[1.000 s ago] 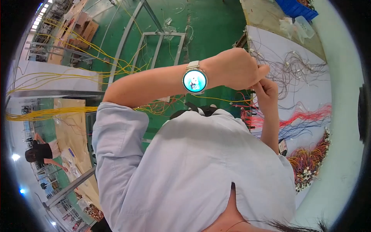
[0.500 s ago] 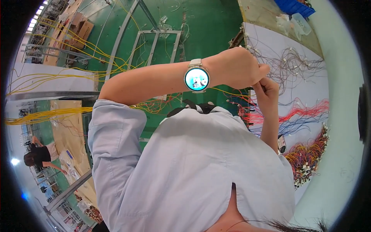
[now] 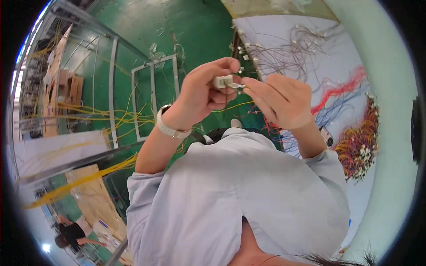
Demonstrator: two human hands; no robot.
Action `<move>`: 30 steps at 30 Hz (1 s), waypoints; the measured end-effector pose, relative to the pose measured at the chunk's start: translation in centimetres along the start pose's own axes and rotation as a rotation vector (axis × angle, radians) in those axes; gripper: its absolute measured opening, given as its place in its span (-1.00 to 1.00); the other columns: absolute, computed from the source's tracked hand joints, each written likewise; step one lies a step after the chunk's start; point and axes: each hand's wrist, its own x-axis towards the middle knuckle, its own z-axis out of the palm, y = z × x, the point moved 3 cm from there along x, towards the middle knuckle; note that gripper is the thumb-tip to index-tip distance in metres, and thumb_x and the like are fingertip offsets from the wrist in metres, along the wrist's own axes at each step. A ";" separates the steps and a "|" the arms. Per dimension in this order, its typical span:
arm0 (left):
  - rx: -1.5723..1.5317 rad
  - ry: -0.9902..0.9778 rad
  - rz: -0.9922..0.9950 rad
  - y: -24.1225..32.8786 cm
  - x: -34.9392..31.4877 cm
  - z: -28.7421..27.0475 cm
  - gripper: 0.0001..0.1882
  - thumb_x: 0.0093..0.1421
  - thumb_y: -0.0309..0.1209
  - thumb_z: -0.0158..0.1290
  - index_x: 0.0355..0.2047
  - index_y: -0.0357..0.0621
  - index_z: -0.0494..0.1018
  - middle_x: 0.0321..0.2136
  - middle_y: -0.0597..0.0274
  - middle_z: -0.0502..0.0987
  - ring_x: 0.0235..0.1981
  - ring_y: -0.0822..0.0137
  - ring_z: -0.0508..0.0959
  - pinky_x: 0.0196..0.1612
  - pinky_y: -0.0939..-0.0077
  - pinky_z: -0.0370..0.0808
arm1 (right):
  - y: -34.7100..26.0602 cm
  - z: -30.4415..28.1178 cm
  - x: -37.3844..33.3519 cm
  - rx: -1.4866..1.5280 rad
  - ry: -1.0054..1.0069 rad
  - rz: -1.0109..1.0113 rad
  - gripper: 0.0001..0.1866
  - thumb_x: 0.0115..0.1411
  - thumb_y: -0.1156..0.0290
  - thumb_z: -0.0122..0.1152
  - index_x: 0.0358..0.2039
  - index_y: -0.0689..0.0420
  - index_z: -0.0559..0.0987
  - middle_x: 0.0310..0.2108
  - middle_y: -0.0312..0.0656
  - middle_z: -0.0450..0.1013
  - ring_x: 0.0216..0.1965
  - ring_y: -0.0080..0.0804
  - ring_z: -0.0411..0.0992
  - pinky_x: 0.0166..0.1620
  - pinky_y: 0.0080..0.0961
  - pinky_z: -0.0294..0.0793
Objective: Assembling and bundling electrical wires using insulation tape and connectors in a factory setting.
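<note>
My left hand (image 3: 202, 91), with a white watch strap round its wrist, is closed on a small white plastic wire connector (image 3: 222, 81). The connector has slots in its face, and a thin dark wire (image 3: 227, 99) hangs below it. Close by on the right, my right hand (image 3: 286, 102) pinches a thin wire (image 3: 238, 87) between thumb and forefinger, its tip right at the connector. Whether that tip sits inside a slot, I cannot tell. Both hands are held in front of my chest, above the green floor.
A white table (image 3: 328, 66) on the right carries brown wires (image 3: 284, 48), red wires (image 3: 333, 91) and a multicoloured wire bundle (image 3: 357, 139). Yellow wires (image 3: 95, 175) cross a metal frame (image 3: 113, 88) on the left. Another person (image 3: 73, 232) stands at a far-left bench.
My left hand has drawn back from the right and turned, so the connector now shows. My right hand has come up, its fingers at the connector. The whole view has shifted.
</note>
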 end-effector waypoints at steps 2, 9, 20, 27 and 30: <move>0.017 -0.016 -0.008 -0.1 -0.2 0.1 -0.88 0.16 -0.40 -0.20 -0.31 -0.09 0.29 -0.59 0.40 0.37 -0.73 0.65 0.05 -0.72 0.72 -0.16 | 0.1 -0.2 0.2 -0.045 0.049 -0.028 -0.73 -0.13 0.49 0.40 -0.33 0.18 0.63 -0.69 -0.32 0.22 -0.71 -0.51 0.20 -0.68 -0.59 0.15; 0.328 0.267 0.271 -0.3 -0.5 0.4 -0.86 0.14 -0.43 -0.21 -0.28 -0.13 0.28 -0.56 0.37 0.34 -0.67 0.66 0.12 -0.69 0.73 -0.06 | -1.0 0.4 0.6 -0.120 -0.183 -0.002 -0.74 -0.06 0.43 0.34 -0.31 0.14 0.54 -0.57 -0.31 0.27 -0.66 -0.51 0.29 -0.67 -0.61 0.23; 1.041 0.502 0.787 -0.1 -1.0 0.7 -0.82 0.09 -0.54 -0.27 -0.32 -0.19 0.31 -0.53 0.37 0.28 -0.57 0.61 0.22 -0.57 0.69 0.12 | 0.7 3.7 -1.6 0.476 -0.088 0.371 -0.87 0.14 0.41 0.18 -0.28 0.10 0.55 -0.52 -0.19 0.33 -0.58 -0.21 0.39 -0.57 -0.33 0.40; 1.417 0.615 0.639 -2.5 0.0 -0.7 -0.92 0.01 -0.53 -0.23 -0.49 -0.23 0.27 -0.64 0.24 0.23 -0.68 0.39 0.22 -0.59 0.51 0.13 | -1.0 8.0 -6.0 0.445 0.041 0.390 -0.87 0.08 0.39 0.22 -0.40 0.15 0.50 -0.54 -0.22 0.29 -0.58 -0.29 0.39 -0.59 -0.37 0.39; 1.000 0.762 0.646 -3.4 0.6 -2.6 -0.94 0.05 -0.49 -0.17 -0.44 -0.17 0.28 -0.53 0.33 0.27 -0.56 0.49 0.21 -0.49 0.62 0.17 | 0.3 9.3 -7.4 0.682 0.014 0.554 -0.87 0.11 0.37 0.22 -0.40 0.14 0.50 -0.55 -0.22 0.30 -0.58 -0.27 0.39 -0.57 -0.37 0.38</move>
